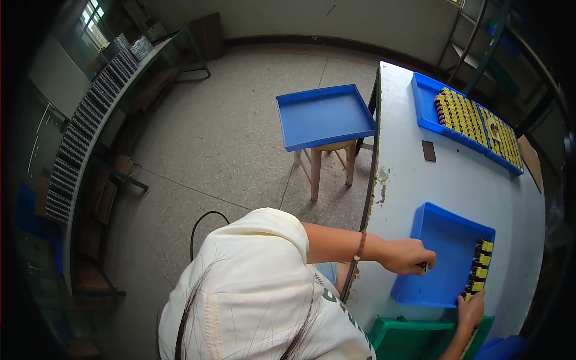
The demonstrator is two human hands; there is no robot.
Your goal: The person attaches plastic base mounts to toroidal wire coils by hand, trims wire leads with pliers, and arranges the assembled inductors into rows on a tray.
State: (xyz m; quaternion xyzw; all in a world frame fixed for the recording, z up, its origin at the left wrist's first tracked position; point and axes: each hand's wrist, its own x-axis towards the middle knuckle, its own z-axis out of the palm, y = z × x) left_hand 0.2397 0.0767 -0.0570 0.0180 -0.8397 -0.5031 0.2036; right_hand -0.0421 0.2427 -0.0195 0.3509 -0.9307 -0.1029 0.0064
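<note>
My left hand [411,257], with a beaded bracelet at the wrist, is closed on a small dark piece over the near side of a blue tray [441,249]. Only part of that piece shows between the fingers. Along the tray's far right side stands a row of dark parts with yellow faces [481,259]. My right hand [471,309] is at the lower end of this row, its fingers around a yellow-faced part that they partly hide.
A green tray [414,339] sits below the blue one. Farther up the table are blue trays of yellow-faced parts [462,117] and a small dark plate [428,151]. Another blue tray [324,114] rests on a stool [315,174]. Metallic parts [84,132] line the left bench.
</note>
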